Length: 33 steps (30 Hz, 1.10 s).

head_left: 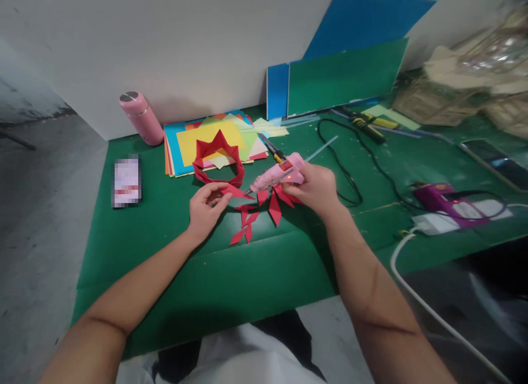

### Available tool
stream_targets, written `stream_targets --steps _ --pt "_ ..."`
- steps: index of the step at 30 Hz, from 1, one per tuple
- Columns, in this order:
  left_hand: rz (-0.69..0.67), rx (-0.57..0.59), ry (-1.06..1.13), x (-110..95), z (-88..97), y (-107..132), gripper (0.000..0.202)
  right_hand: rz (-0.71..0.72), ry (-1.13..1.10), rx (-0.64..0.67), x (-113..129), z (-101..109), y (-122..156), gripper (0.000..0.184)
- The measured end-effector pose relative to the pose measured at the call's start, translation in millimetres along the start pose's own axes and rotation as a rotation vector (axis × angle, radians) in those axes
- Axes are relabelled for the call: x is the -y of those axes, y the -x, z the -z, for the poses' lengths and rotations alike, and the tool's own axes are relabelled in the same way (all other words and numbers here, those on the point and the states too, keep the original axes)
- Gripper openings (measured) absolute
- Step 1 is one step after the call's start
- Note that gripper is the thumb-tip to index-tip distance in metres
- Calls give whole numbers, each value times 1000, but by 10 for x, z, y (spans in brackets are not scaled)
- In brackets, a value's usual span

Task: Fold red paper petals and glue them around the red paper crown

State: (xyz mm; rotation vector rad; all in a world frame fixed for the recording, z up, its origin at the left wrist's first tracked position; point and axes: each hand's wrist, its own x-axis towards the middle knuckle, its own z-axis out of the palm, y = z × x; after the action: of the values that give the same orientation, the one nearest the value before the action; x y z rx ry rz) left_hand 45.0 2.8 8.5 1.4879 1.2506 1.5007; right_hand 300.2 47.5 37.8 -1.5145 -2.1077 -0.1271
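My left hand [209, 205] pinches a folded red paper piece [236, 192] by its left end. In my right hand [315, 188] is a pink hot glue gun [276, 174], with a clear glue stick [325, 147] poking out of its back. The gun's nozzle points left and down, at or very near the red piece; whether they touch I cannot tell. Several loose red paper pieces [275, 209] lie on the green tabletop below the gun. Just behind my left hand stands a ring of folded red paper [218, 177] with pointed tips.
Behind the ring lie stacked coloured papers [193, 136] and a utility knife [270, 147]. A pink bottle [142, 120] and a blurred-out flat object [126, 181] are at left. A black cord [350, 180], pliers [369, 128], a power strip [441, 224] and a phone [497, 164] occupy the right.
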Motion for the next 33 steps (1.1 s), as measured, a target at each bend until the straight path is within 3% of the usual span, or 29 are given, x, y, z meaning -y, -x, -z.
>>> stream_targets --steps 13,33 --pt "59 -29 25 -11 21 -21 25 12 14 3 -16 24 -6 30" --pt "27 -69 27 22 43 -31 29 -28 7 -21 -92 84 11 23"
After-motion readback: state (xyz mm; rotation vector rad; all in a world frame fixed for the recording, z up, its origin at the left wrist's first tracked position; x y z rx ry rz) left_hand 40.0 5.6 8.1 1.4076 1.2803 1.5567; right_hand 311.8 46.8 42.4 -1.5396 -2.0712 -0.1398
